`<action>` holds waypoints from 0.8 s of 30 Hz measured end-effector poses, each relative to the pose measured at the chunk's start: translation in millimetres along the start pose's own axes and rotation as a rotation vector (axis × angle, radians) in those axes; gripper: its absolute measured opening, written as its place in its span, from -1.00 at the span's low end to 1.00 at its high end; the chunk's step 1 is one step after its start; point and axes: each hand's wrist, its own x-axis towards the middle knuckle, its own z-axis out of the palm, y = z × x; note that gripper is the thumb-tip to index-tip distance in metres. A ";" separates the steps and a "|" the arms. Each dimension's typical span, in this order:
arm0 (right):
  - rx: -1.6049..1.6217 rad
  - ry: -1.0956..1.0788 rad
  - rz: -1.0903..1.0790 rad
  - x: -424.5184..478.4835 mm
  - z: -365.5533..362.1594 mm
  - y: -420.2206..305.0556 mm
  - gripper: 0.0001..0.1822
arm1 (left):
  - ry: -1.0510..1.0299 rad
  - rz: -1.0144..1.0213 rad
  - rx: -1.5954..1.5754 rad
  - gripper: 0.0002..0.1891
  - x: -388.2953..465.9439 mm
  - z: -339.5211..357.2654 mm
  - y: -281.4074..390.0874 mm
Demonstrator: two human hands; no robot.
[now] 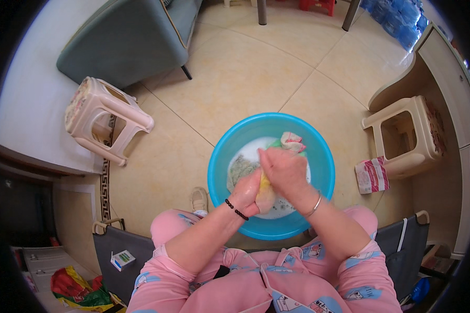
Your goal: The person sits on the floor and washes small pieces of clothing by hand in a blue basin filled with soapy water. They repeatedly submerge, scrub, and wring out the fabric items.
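Note:
Both hands grip one wet, bunched cloth (pixel 264 191) with yellow and pale parts, above soapy water in a blue plastic basin (pixel 323 164). My left hand (pixel 246 191), a dark bead bracelet at its wrist, is closed around the lower part. Against it, slightly higher and to the right, my right hand (pixel 286 168) is a closed fist; a silver bangle circles that wrist. Beyond the right fist a white and pink cloth end (pixel 292 141) sticks out, with some green beside it. A greyish-green cloth (pixel 241 172) lies in the suds at the basin's left. My fingers hide much of the gripped cloth.
Plastic stools stand at left (pixel 113 117) and right (pixel 399 137). A pink and white packet (pixel 372 175) leans by the right stool. Farther off are a grey-blue sofa (pixel 133 43) and blue water bottles (pixel 399 19). A small box (pixel 122 260) rests on the dark chair fabric (pixel 109 242) beside me.

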 end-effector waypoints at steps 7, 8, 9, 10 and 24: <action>0.184 0.021 -0.253 -16.6 -8.0 -46.0 -0.73 | -0.439 -0.001 -0.261 -0.67 5.8 -42.8 -1.9; 0.199 0.055 -0.267 -18.4 -5.1 -41.6 -0.72 | -0.412 0.029 -0.243 -0.68 5.7 -45.9 -6.4; 0.141 0.068 -0.227 -16.9 0.2 -32.8 -0.74 | -0.380 0.061 -0.223 -0.69 3.6 -47.3 -8.9; 0.072 0.085 -0.183 -10.0 4.3 -16.8 -0.75 | 0.082 0.047 0.119 -0.69 -6.3 -10.7 -3.6; -0.039 0.055 -0.020 1.5 2.1 -0.9 -0.72 | 0.024 -0.010 0.153 -0.67 1.3 -19.9 -6.2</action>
